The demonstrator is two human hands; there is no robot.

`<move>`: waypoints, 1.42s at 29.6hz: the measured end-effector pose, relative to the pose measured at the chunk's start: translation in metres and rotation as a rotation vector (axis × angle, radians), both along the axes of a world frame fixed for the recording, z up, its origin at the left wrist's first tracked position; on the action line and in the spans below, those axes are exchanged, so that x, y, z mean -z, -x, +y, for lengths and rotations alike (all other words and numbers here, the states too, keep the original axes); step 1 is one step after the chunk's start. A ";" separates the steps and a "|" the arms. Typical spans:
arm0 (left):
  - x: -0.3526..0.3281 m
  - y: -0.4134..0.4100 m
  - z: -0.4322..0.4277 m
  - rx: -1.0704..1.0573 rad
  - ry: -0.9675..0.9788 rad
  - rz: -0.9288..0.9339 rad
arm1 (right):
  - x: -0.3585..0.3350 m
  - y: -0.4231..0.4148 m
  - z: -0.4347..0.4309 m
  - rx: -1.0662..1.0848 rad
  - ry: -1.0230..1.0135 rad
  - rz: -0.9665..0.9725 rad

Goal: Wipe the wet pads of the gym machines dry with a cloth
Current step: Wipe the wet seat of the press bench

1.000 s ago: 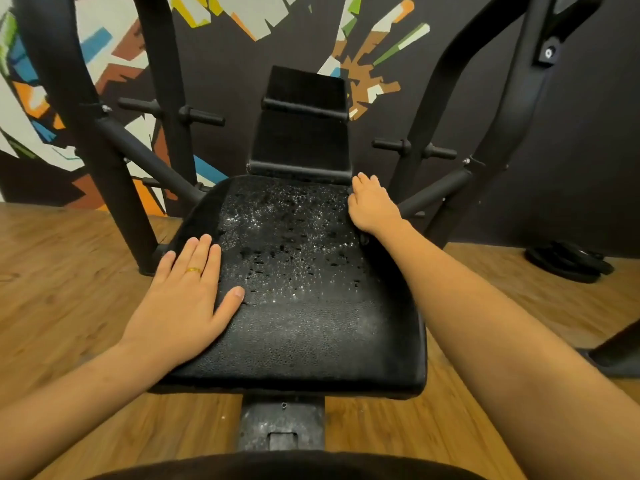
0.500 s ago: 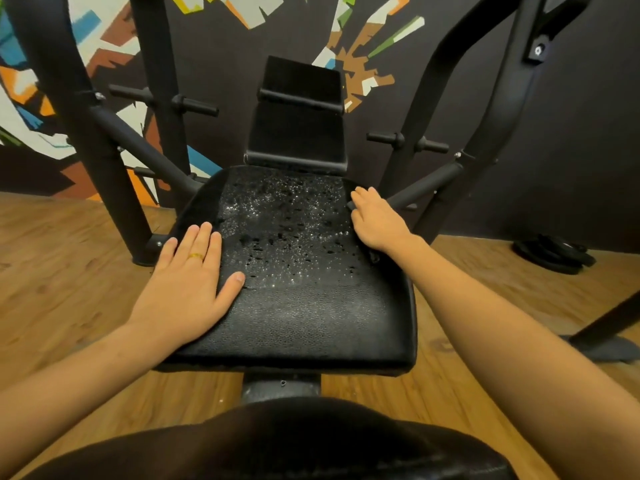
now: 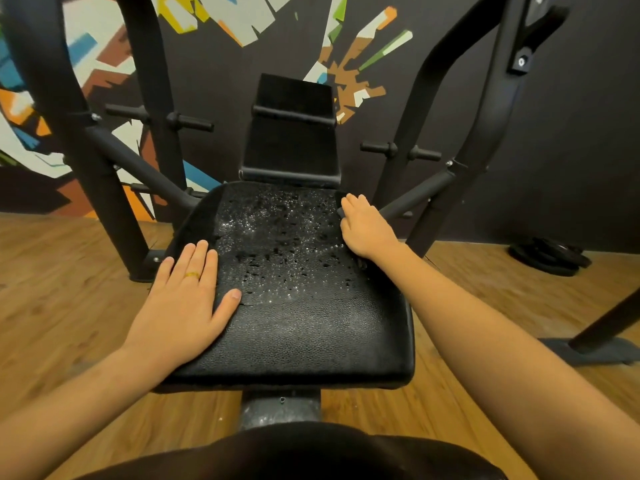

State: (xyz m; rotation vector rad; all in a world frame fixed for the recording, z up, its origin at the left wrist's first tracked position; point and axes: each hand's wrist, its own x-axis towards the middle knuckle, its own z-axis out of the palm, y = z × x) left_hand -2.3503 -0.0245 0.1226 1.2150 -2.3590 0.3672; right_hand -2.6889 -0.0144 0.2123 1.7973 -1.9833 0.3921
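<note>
So the seat pad (image 3: 304,323) is right in front of the person, black and pebbly, with water droplets (image 3: 277,237) all over the far half and middle, while the near strip looks mostly dull and bead-free. The left hand (image 3: 183,306) is lying flat on the near left part of the pad, palm down. Its fingers are straight and close together, the thumb is stuck out toward the middle, and there's a gold ring (image 3: 192,274) on one finger. It isn't holding anything, just resting there right beside the wet patch. The right hand (image 3: 367,226) is further out on the far right edge of the pad, also palm down, with its fingers laid forward toward the back pad (image 3: 291,147) and not clenched. There's a dark scrap (image 3: 361,263) peeking out from under the wrist, plus a bit more by the fingertips. It could be the cloth, but it's black on black, so I honestly can't tell. The droplets sit between the two hands, closer to the right one. The back pad stands upright just behind the seat. Black frame posts (image 3: 86,150) rise on both sides, there's wooden floor (image 3: 62,289) underneath, and some weight plates (image 3: 550,258) lie on the floor off to the right by the dark wall.
</note>
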 end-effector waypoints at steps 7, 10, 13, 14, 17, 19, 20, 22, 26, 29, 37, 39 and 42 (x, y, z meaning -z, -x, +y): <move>0.002 0.002 -0.002 0.002 -0.005 -0.014 | 0.038 -0.023 0.074 0.014 0.013 0.026; 0.002 0.001 -0.001 -0.008 -0.006 -0.017 | 0.044 -0.029 0.094 0.032 -0.017 0.016; 0.000 0.001 0.000 -0.013 -0.006 -0.020 | 0.051 -0.038 0.113 0.062 -0.020 -0.034; 0.000 0.000 -0.001 -0.014 -0.009 -0.019 | 0.053 -0.041 0.119 0.061 -0.026 -0.052; 0.001 -0.001 -0.001 -0.014 -0.003 -0.020 | 0.056 -0.046 0.131 0.043 -0.057 -0.116; 0.001 -0.001 -0.001 -0.014 -0.006 -0.021 | 0.055 -0.045 0.138 0.017 -0.086 -0.145; 0.001 -0.001 -0.001 -0.011 -0.009 -0.020 | 0.056 -0.044 0.142 -0.001 -0.103 -0.135; 0.001 -0.001 0.000 -0.005 -0.012 -0.015 | 0.058 -0.039 0.150 -0.052 -0.128 -0.075; 0.000 -0.001 0.001 -0.005 -0.007 -0.012 | 0.064 -0.027 0.165 -0.109 -0.108 -0.032; 0.000 -0.001 0.002 0.002 -0.008 -0.007 | 0.071 -0.030 0.165 -0.079 -0.035 -0.076; 0.004 -0.003 0.001 -0.009 -0.006 -0.013 | 0.096 -0.083 0.148 -0.124 -0.037 0.075; 0.004 -0.003 0.001 -0.009 -0.012 -0.015 | 0.095 -0.087 0.145 -0.129 -0.058 0.122; 0.003 -0.003 0.002 -0.005 -0.010 -0.008 | 0.088 -0.073 0.147 -0.089 -0.051 0.102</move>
